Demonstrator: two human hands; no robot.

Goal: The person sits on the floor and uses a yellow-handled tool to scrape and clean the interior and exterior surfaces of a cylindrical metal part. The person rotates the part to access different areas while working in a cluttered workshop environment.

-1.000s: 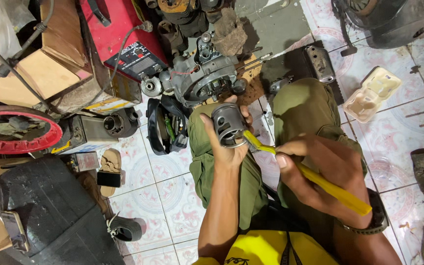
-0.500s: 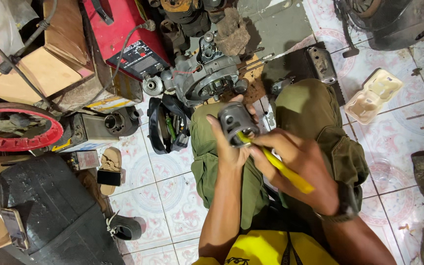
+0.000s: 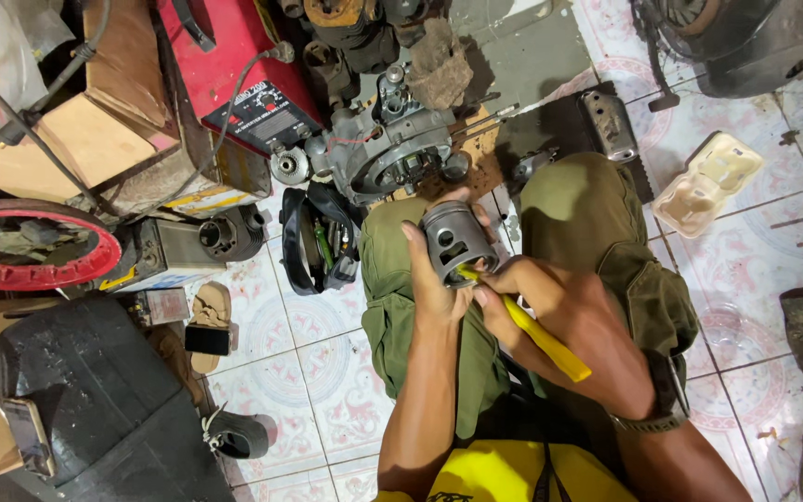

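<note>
My left hand (image 3: 434, 279) grips a grey metal piston (image 3: 455, 240) above my left knee, its open skirt turned toward me. A yellow-handled tool (image 3: 536, 333) is held in my right hand (image 3: 573, 321), and its tip rests against the lower rim of the piston. Both hands hover over my green trousers (image 3: 597, 223). A dark watch sits on my right wrist (image 3: 666, 400).
A grey engine casing (image 3: 388, 153) lies on the tiled floor just beyond my knees. To its left stand a red machine (image 3: 234, 65), wooden boards (image 3: 95, 130) and a red wheel rim (image 3: 34, 242). A black tool pouch (image 3: 318, 242) lies left of my knee, a cream tray (image 3: 708, 181) at right.
My right hand slid up the yellow tool toward the piston, bringing its tip to the rim. My left hand turned the piston slightly and lifted it a little.
</note>
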